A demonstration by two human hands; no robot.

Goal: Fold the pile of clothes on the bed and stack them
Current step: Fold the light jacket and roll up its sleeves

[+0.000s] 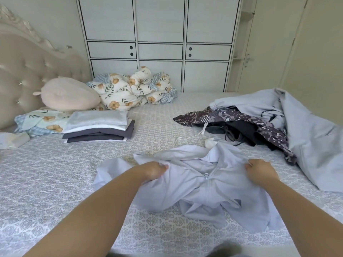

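Head cam: pale blue zip jacket (204, 186) lies crumpled on bed (55, 182), front side up, zipper pull near its middle, collar toward far side; both arms reach fwd over it. Left hand (154, 170) has its grip closed on a bunch of jacket fabric at the left shoulder area, fingers curled into cloth; right hand (259, 170) pinches fabric at the right shoulder area, thumb + fingertips on a fold. Folded stack (98, 128) sits well apart at far left: light grey piece on top, white under it, dark grey layers below. Unfolded pile (259, 123) at far right: dark patterned garment, black item w/ drawstring, big pale blue garment draped over + spilling toward bed edge; white cord (187, 138) trails from pile toward jacket. Pink plush pillow (68, 95) + floral duvet (133, 89) bunched by tufted headboard (24, 71); white wardrobe (159, 43) behind bed.
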